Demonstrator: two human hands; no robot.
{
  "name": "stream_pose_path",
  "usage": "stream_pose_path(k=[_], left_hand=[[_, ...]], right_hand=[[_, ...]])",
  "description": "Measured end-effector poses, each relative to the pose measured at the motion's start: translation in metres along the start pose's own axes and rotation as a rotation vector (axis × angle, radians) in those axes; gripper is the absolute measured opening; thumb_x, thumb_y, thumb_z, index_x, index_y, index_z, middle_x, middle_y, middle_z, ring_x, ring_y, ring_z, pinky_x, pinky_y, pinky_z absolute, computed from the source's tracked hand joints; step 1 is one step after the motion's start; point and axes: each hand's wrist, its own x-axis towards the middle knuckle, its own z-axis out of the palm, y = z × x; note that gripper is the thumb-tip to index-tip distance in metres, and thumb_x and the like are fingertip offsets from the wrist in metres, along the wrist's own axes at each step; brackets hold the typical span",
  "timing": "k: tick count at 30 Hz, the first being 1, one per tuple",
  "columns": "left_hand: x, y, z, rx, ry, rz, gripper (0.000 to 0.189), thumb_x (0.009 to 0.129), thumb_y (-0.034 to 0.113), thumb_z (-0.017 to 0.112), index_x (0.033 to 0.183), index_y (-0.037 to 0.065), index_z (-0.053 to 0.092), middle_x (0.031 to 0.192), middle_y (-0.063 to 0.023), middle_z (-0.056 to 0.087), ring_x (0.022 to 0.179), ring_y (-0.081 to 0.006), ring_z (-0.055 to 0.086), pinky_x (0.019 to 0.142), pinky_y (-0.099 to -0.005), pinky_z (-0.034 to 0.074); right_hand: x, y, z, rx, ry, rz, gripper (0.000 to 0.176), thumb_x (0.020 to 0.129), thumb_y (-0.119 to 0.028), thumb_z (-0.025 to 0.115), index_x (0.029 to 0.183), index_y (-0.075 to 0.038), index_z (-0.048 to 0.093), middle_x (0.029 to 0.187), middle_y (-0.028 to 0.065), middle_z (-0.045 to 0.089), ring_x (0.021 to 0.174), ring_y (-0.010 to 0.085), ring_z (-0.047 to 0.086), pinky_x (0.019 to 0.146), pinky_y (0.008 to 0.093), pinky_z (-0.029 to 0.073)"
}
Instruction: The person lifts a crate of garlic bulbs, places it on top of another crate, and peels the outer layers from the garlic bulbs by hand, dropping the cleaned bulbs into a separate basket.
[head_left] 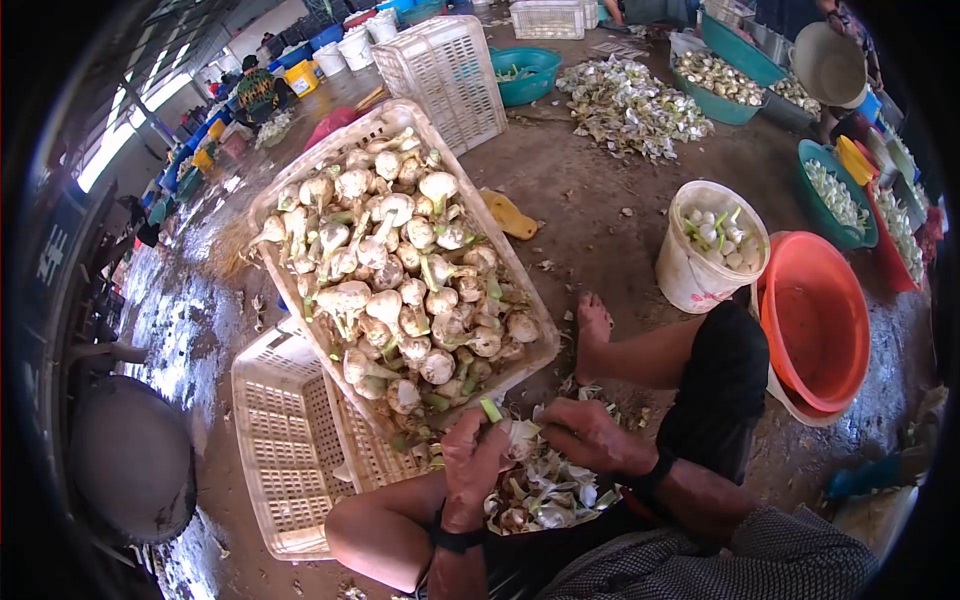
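Observation:
Between my two hands, above my lap, is a garlic bulb with whitish skin and a short green stem piece sticking up. My left hand is closed around the stem side of it. My right hand has its fingers curled and pinched at the bulb's other side, where loose skin shows. Just beyond my hands, a tilted white plastic crate is heaped with soil-stained garlic bulbs. Below my hands lies a pile of peeled garlic skins.
A white bucket of cleaned bulbs stands to the right, beside an orange-red basin. An empty crate lies at left under the full one. A skin heap, green basins and other people are farther back.

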Motion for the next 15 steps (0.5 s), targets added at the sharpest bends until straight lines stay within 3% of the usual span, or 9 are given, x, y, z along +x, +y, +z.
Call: stream_pose_path(k=[1,3,4,6,7,9,13,15], left_hand=[[-0.001,0.003,0.0,0.003,0.003,0.001,0.028,0.08,0.008,0.074,0.104,0.0,0.065,0.093,-0.0061,0.064,0.082,-0.0159,0.063,0.063,-0.0337,0.06],[-0.004,0.011,-0.001,0.401,0.087,0.323,0.017,0.087,0.013,0.068,0.099,0.001,0.066,0.086,-0.0059,0.065,0.067,-0.0102,0.062,0.049,-0.0244,0.051],[-0.004,0.016,-0.004,0.404,0.092,0.326,0.017,0.087,0.013,0.068,0.099,0.001,0.066,0.086,-0.0059,0.065,0.067,-0.0102,0.062,0.049,-0.0244,0.051],[-0.005,0.031,-0.016,0.931,0.127,0.68,0.019,0.085,0.014,0.07,0.099,0.002,0.066,0.084,-0.0055,0.064,0.067,-0.0138,0.063,0.052,-0.0277,0.052],[-0.009,0.044,-0.02,0.868,0.186,0.594,0.02,0.084,0.013,0.071,0.099,0.001,0.066,0.085,-0.0063,0.064,0.069,-0.018,0.063,0.055,-0.0311,0.052],[-0.004,0.048,-0.033,-0.102,0.453,0.129,0.022,0.086,0.011,0.071,0.102,-0.003,0.066,0.09,-0.0084,0.065,0.071,-0.0195,0.064,0.053,-0.0332,0.052],[-0.002,0.038,-0.048,-0.457,0.376,0.318,0.023,0.089,0.011,0.068,0.105,-0.006,0.064,0.093,-0.0114,0.065,0.072,-0.024,0.065,0.052,-0.0359,0.054],[-0.013,0.05,-0.044,-0.626,0.174,0.243,0.029,0.088,0.011,0.068,0.111,-0.006,0.061,0.103,-0.0125,0.066,0.097,-0.0249,0.064,0.094,-0.0395,0.049]], right_hand=[[0.0,-0.003,-0.002,0.023,-0.021,-0.002,0.016,0.085,-0.005,0.062,0.1,0.001,0.062,0.086,0.0178,0.061,0.079,0.0358,0.064,0.067,0.0412,0.051],[-0.003,-0.006,-0.004,0.047,-0.073,0.026,0.016,0.085,-0.006,0.062,0.099,0.001,0.062,0.084,0.0177,0.061,0.078,0.0352,0.064,0.066,0.0411,0.05],[-0.004,-0.006,-0.006,0.067,-0.128,0.056,0.015,0.086,-0.006,0.062,0.099,0.001,0.062,0.082,0.0176,0.061,0.076,0.0347,0.064,0.065,0.0409,0.05],[-0.007,-0.009,-0.013,0.094,-0.184,0.033,0.016,0.086,-0.007,0.061,0.1,0.001,0.062,0.081,0.0175,0.061,0.075,0.0345,0.064,0.064,0.041,0.049],[-0.008,-0.009,-0.016,0.119,-0.234,0.014,0.016,0.087,-0.008,0.061,0.1,0.001,0.062,0.08,0.0174,0.06,0.075,0.0343,0.063,0.063,0.0411,0.049],[-0.019,-0.005,-0.015,0.201,-0.268,0.085,0.014,0.087,-0.009,0.062,0.097,0.001,0.061,0.08,0.0173,0.06,0.073,0.0351,0.063,0.063,0.0418,0.048],[-0.039,0.018,0.01,0.022,-0.373,0.028,0.017,0.089,-0.018,0.061,0.085,-0.001,0.06,0.076,0.0189,0.059,0.071,0.0383,0.062,0.064,0.0463,0.049],[-0.04,0.021,0.02,-0.183,-0.541,0.038,0.021,0.089,-0.022,0.062,0.084,-0.002,0.06,0.076,0.0196,0.059,0.071,0.0394,0.061,0.065,0.048,0.049]])
